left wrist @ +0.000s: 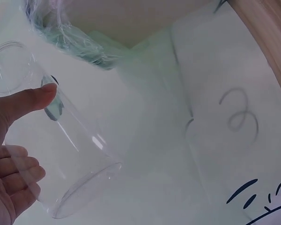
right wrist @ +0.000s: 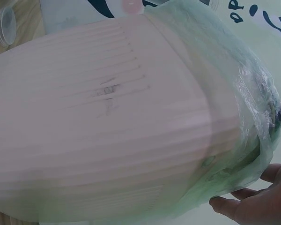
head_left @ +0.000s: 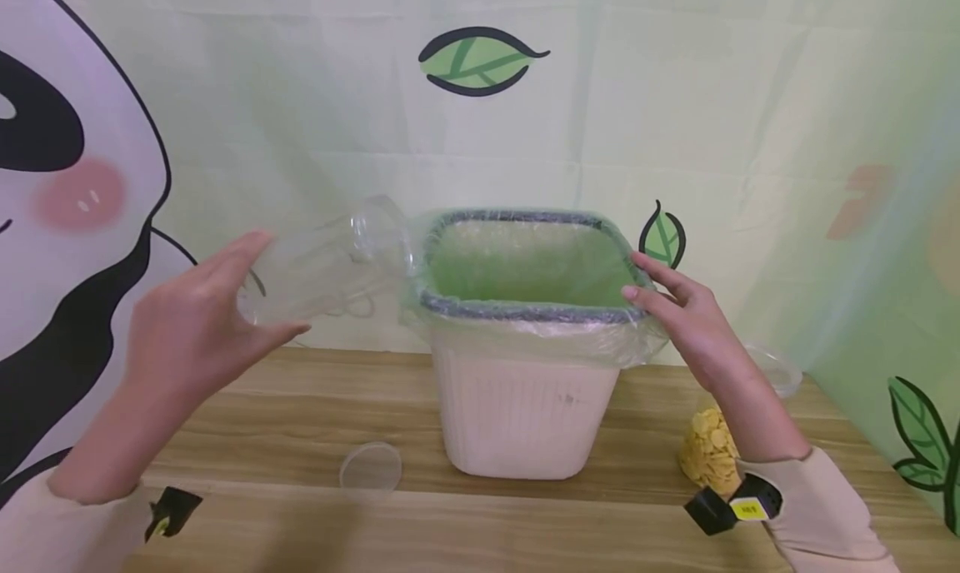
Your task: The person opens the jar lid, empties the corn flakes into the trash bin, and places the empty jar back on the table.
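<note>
My left hand [head_left: 187, 323] grips a clear plastic jar [head_left: 322, 265] round its body, thumb on one side and fingers on the other. The jar lies tilted almost sideways, its necked end at the left rim of the trash bin, and nothing shows inside it. A pale bin [head_left: 525, 398] stands upright, lined with a thin green bag [head_left: 517, 331] folded over its dark rim. My right hand [head_left: 693, 315] holds the bin's right rim, thumb at the edge and fingers against the bag outside, as the right wrist view [right wrist: 257, 201] shows.
A round clear lid [head_left: 371, 466] lies on the wooden table [head_left: 285, 440] left of the bin. Another clear jar with yellow flakes [head_left: 708, 452] stands to the right, partly behind my right forearm. A printed cloth backdrop [head_left: 300, 98] hangs behind the bin.
</note>
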### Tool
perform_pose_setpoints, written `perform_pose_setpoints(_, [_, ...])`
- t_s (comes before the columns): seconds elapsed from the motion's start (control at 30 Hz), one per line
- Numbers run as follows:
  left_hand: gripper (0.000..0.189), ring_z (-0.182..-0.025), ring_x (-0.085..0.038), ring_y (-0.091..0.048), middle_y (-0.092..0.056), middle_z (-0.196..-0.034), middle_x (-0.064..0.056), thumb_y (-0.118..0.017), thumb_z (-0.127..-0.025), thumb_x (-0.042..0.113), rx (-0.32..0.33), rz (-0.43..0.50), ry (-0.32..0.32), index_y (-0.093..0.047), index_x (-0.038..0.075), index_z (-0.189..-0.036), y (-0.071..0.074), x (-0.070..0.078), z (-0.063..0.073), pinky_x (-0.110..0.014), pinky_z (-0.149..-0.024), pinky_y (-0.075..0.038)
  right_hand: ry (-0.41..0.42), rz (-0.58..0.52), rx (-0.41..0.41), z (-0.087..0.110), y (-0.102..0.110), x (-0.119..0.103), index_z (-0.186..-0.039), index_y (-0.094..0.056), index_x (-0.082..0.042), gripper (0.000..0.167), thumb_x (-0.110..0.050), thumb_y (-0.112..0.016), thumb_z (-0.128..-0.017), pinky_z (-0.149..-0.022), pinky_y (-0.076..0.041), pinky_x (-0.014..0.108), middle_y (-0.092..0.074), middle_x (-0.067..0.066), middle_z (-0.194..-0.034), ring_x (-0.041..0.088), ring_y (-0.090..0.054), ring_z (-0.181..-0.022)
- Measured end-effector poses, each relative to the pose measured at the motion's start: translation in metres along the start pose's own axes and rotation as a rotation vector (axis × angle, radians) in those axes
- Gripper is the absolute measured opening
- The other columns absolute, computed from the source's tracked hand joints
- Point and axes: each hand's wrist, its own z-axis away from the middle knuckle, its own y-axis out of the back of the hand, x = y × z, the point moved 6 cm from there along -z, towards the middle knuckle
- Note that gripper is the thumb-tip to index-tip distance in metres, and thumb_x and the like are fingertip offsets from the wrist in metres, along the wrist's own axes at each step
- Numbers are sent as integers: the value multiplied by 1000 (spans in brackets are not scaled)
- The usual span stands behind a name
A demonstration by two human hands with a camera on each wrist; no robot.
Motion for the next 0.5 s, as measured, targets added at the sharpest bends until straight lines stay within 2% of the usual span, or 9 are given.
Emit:
perform_pose_setpoints(0.13, [88,-61,-35,-59,-62,-109,-21,-84,-47,32,-18,-2,22,-52,3,-124,1,-6,5,-29,-36,-26,0,4,3,0,0,0,-144,-25,-12,64,-32,-54,-91,-107,-11,55,-8,9,-152,32,-10,-137])
perform_pose_setpoints(0.17, [90,-60,-34,-58,-63,-106,-22,-82,-49,43,-23,2,30,-52,3,-124,1,-8,7,-29,-36,-26,-1,5,4,0,1,0,-144,-25,-12,64,-32,-54,-91,-107,-11,55,-8,9,-152,32,-10,-137])
perform_pose_setpoints(0.23, [93,-58,-31,-57,-64,-97,-23,-78,-52,56,-28,7,35,-52,3,-124,1,-11,10,-30,-37,-28,-1,6,4,0,1,0,-144,-25,-12,64,-32,-54,-91,-107,-11,55,-8,9,-152,32,-9,-137])
perform_pose_setpoints(0.3, [99,-56,-29,-56,-64,-89,-24,-62,-58,75,-29,15,48,-51,3,-124,0,-14,13,-29,-37,-29,-2,6,4,-1,1,0,-144,-25,-12,64,-32,-54,-91,-107,-10,55,-8,9,-152,31,-9,-137])
perform_pose_setpoints(0.33, [99,-55,-28,-55,-65,-88,-23,-56,-60,78,-28,21,49,-51,3,-125,0,-15,15,-29,-37,-28,-2,7,4,-1,1,0,-144,-25,-12,64,-32,-54,-91,-107,-10,55,-8,9,-152,31,-8,-137])
perform_pose_setpoints(0.37, [99,-55,-28,-55,-65,-87,-22,-53,-62,79,-27,27,49,-51,4,-125,0,-16,17,-28,-38,-29,-1,7,4,-1,1,0,-144,-25,-12,64,-32,-54,-91,-107,-10,55,-8,9,-152,30,-7,-137])
perform_pose_setpoints(0.4, [96,-55,-28,-55,-65,-86,-22,-61,-60,74,-26,30,47,-51,4,-125,0,-17,19,-28,-38,-30,-1,8,5,-1,1,0,-144,-25,-11,64,-32,-54,-91,-107,-10,55,-8,9,-152,29,-7,-137])
perform_pose_setpoints(0.43, [95,-56,-27,-55,-65,-86,-21,-62,-60,73,-23,38,48,-51,3,-125,-1,-18,20,-29,-39,-31,1,9,5,-1,1,0,-144,-25,-11,64,-32,-54,-91,-107,-10,55,-8,9,-152,29,-6,-138])
perform_pose_setpoints(0.5, [90,-56,-27,-56,-65,-87,-21,-78,-55,54,-21,53,48,-52,3,-124,-1,-19,23,-30,-39,-33,3,11,6,0,2,0,-144,-25,-11,64,-32,-54,-91,-107,-11,55,-9,10,-152,28,-4,-138])
